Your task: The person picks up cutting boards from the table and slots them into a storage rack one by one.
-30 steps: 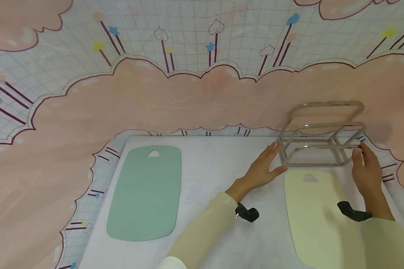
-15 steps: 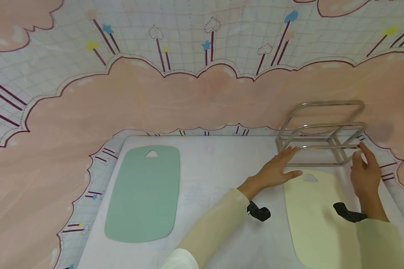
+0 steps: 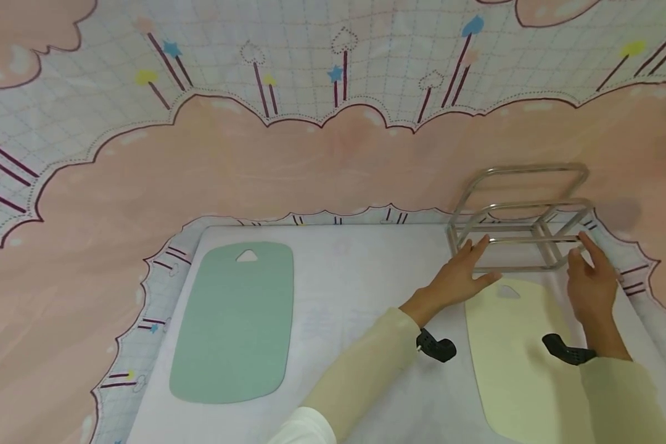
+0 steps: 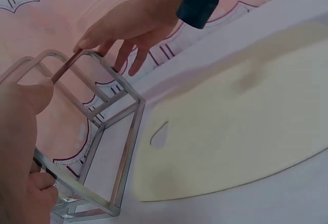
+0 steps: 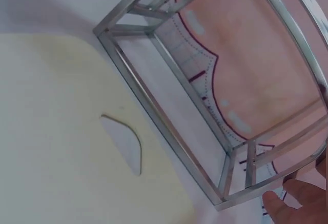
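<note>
A silver metal rack (image 3: pixel 533 239) with rounded upright loops stands at the far right of the white table. My left hand (image 3: pixel 459 277) grips its left front corner; in the left wrist view the thumb lies at the front bar, fingers curled by the side frame. At the other end, my right hand (image 3: pixel 594 287) holds the right front corner between index finger and thumb. The left wrist view shows that right hand (image 4: pixel 138 19) with its other fingers along the outer side. A pale yellow cutting board (image 3: pixel 524 364) lies flat in front of the rack, partly covered by the right forearm.
On the left of the table lies a green cutting board (image 3: pixel 233 327), flat, with a small handle hole. Behind the white tabletop (image 3: pixel 366 265) rises a pink and white patterned cloth (image 3: pixel 311 166). Each wrist bears a black camera (image 3: pixel 437 346).
My left hand has moved right, from beside the rack onto its left front corner. The right hand stays at the right corner. The whole view has drifted slightly, with the rack a little further left.
</note>
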Action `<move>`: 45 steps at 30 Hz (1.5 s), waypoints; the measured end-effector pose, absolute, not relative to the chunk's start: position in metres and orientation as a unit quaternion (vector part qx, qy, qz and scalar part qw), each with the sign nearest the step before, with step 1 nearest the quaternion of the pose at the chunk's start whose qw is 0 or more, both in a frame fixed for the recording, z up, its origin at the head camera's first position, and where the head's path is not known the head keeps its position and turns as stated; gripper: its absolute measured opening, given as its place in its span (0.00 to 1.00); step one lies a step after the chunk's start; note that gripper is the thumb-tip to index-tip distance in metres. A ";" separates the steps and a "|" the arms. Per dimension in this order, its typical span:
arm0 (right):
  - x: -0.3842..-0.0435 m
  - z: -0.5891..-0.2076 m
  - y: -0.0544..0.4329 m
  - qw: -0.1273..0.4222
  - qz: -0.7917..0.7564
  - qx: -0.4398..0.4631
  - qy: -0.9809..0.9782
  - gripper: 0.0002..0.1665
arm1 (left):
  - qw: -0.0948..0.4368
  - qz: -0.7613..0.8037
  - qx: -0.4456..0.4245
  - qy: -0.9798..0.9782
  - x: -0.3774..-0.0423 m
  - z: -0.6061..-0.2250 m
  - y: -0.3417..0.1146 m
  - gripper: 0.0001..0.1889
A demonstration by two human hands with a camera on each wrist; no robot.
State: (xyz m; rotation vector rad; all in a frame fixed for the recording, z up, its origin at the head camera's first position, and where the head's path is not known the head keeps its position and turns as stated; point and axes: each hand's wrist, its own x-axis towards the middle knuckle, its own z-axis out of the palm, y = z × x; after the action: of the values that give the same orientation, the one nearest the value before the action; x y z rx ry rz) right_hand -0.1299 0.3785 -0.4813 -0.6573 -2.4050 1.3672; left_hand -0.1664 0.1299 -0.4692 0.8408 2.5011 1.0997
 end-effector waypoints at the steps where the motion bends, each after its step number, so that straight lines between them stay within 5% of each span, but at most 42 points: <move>1: -0.130 -0.481 0.377 0.149 0.478 -0.231 -0.834 0.27 | 0.137 0.376 0.290 0.869 -0.166 -0.468 0.130 0.40; 22: -0.137 -0.477 0.358 0.151 0.534 -0.259 -0.791 0.26 | 0.070 0.348 0.266 0.896 -0.157 -0.479 0.123 0.40; 45: -0.135 -0.478 0.346 0.099 0.513 -0.155 -0.839 0.30 | 0.034 0.332 0.236 0.913 -0.154 -0.479 0.102 0.40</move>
State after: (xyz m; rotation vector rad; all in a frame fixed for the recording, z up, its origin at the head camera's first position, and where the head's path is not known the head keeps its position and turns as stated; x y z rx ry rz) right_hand -0.1352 0.3457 -0.4783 -0.4576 -2.4807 1.5177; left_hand -0.1539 0.1023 -0.4789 0.7267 2.8079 1.0201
